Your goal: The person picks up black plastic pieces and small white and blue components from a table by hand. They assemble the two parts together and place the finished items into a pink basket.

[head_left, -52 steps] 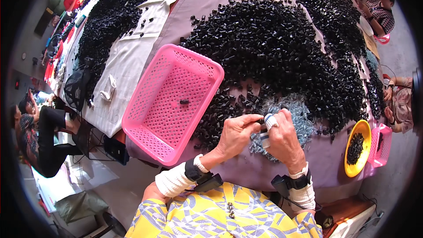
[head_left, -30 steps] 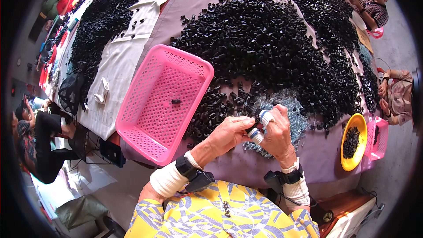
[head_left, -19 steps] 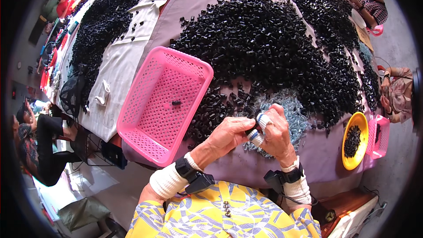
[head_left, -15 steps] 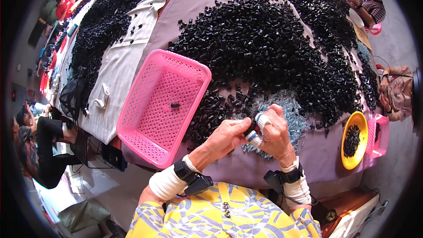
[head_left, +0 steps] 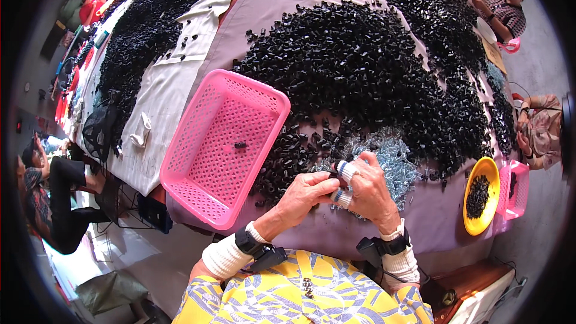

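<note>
My left hand (head_left: 305, 197) and my right hand (head_left: 371, 188) meet over the near edge of the table, fingertips pinched together on a small black plastic part (head_left: 333, 175). White tape wraps two fingers of my right hand. Just beyond the hands lies a patch of small shiny metal pieces (head_left: 393, 157), and past it a huge heap of black plastic parts (head_left: 360, 66). A pink perforated basket (head_left: 198, 162) sits left of my hands with one black part (head_left: 240, 144) in it.
A yellow bowl (head_left: 487, 171) of black parts and a small pink basket (head_left: 519, 187) stand at the right. Another black heap (head_left: 144, 30) covers the white cloth at the left. Other people sit at the far right (head_left: 540, 126), top right (head_left: 504, 0) and left (head_left: 54, 204).
My hands stayed together at the table's near edge, working the small part between the fingertips. The view shifted slightly; the basket still holds one part.
</note>
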`<act>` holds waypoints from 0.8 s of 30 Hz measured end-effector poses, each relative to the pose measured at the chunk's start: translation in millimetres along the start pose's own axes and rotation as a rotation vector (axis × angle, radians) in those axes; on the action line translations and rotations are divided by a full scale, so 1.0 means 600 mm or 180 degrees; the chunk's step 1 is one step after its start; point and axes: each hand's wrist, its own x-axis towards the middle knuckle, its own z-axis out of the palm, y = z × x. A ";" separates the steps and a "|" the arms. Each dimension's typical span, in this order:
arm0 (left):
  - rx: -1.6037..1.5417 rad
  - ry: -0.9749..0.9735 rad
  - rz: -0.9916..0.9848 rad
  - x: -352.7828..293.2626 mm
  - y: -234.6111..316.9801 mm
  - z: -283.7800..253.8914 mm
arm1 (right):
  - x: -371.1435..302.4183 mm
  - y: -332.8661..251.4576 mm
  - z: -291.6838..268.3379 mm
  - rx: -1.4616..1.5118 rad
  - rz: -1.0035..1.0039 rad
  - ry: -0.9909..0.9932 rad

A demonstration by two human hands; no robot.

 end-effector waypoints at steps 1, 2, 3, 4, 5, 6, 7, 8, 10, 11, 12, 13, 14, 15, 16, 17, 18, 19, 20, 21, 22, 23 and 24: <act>-0.0020 0.0117 0.0097 -0.008 0.005 -0.001 | 0.003 0.000 -0.003 0.0095 0.0075 -0.0121; -0.0031 0.0130 0.0173 -0.015 0.010 -0.005 | 0.004 0.006 -0.006 0.0270 0.0246 -0.0055; -0.0026 0.0148 0.0200 -0.024 0.017 -0.010 | 0.005 0.009 -0.014 0.0165 0.0392 -0.0024; -0.0281 0.0240 0.0471 -0.034 0.025 -0.016 | 0.002 0.017 -0.014 0.0035 0.0427 0.0069; -0.0534 0.0332 0.0746 -0.042 0.031 -0.019 | -0.002 0.023 -0.014 -0.0089 0.0460 0.0163; -0.0560 0.0237 0.0793 -0.047 0.038 -0.022 | -0.001 0.022 -0.012 -0.0167 0.0443 0.0178; -0.0543 0.0283 0.0840 -0.050 0.040 -0.026 | 0.000 0.018 -0.006 -0.0125 0.0390 0.0181; -0.0697 -0.0020 0.0872 -0.049 0.038 -0.029 | -0.003 0.014 -0.003 -0.0083 0.0384 0.0160; -0.0861 -0.0362 0.0872 -0.054 0.039 -0.035 | 0.000 0.008 0.006 -0.0003 0.0311 0.0121; -0.0859 -0.0378 0.0875 -0.054 0.039 -0.035 | 0.002 0.006 0.006 -0.0017 0.0310 0.0128; -0.0887 -0.0427 0.0823 -0.057 0.038 -0.038 | 0.004 0.004 0.011 0.0030 0.0293 0.0111; -0.0916 -0.0482 0.0767 -0.060 0.038 -0.042 | 0.006 0.001 0.015 0.0071 0.0281 0.0095; -0.0915 -0.0487 0.0761 -0.062 0.037 -0.045 | 0.009 -0.004 0.015 0.0067 0.0281 0.0101; -0.0890 -0.0543 0.0780 -0.064 0.037 -0.048 | 0.011 -0.005 0.017 0.0059 0.0289 0.0104; -0.0869 -0.0601 0.0799 -0.065 0.037 -0.052 | 0.012 -0.007 0.019 0.0077 0.0284 0.0083; -0.0879 -0.0605 0.0807 -0.070 0.038 -0.055 | 0.015 -0.009 0.021 0.0099 0.0266 0.0053; -0.0870 -0.0593 0.0765 -0.069 0.039 -0.053 | 0.012 -0.006 0.018 0.0096 0.0286 0.0066; -0.0863 -0.0581 0.0727 -0.068 0.040 -0.052 | 0.010 -0.004 0.015 0.0085 0.0318 0.0088; -0.0859 -0.0586 0.0711 -0.067 0.039 -0.052 | 0.008 -0.003 0.013 0.0076 0.0347 0.0109; -0.0868 -0.0648 0.0837 -0.065 0.037 -0.053 | 0.004 0.004 0.013 0.0077 0.0360 0.0116; -0.0876 -0.0707 0.0965 -0.064 0.036 -0.052 | -0.003 0.015 0.013 0.0000 0.0394 0.0160; -0.0884 -0.0720 0.0958 -0.067 0.037 -0.051 | -0.008 0.021 0.011 -0.0094 0.0425 0.0194; -0.0853 -0.0566 0.0958 -0.072 0.040 -0.052 | -0.010 0.020 0.010 -0.0096 0.0530 0.0182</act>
